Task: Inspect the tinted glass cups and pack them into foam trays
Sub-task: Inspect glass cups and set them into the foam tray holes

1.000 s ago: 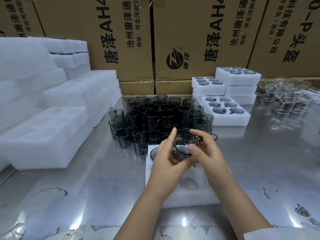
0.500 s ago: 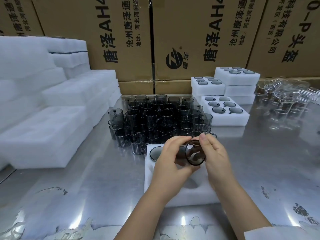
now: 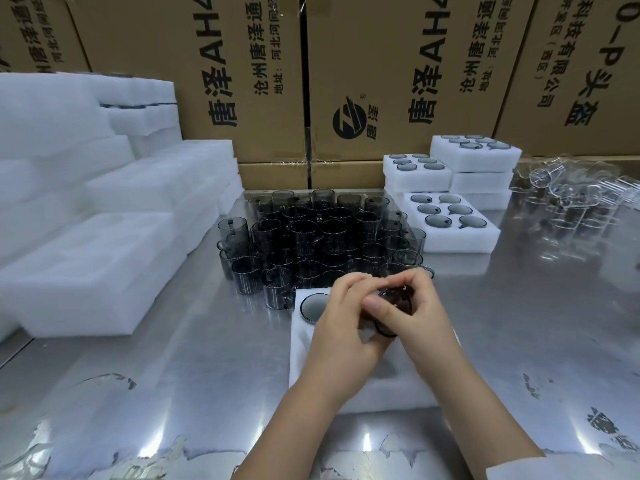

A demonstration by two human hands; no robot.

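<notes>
Left hand (image 3: 341,327), right hand (image 3: 424,318) gripping tinted cup (image 3: 396,304) above foam tray (image 3: 304,355); massed cups (image 3: 311,233) just behind, counter (image 3: 207,368) showing either side

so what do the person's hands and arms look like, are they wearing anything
The left hand and right hand are bare: no gloves, rings or watch in view. The left forearm is uncovered as far as the frame edge. The right forearm is bare too, up to a white sleeve at the bottom right corner.
</notes>
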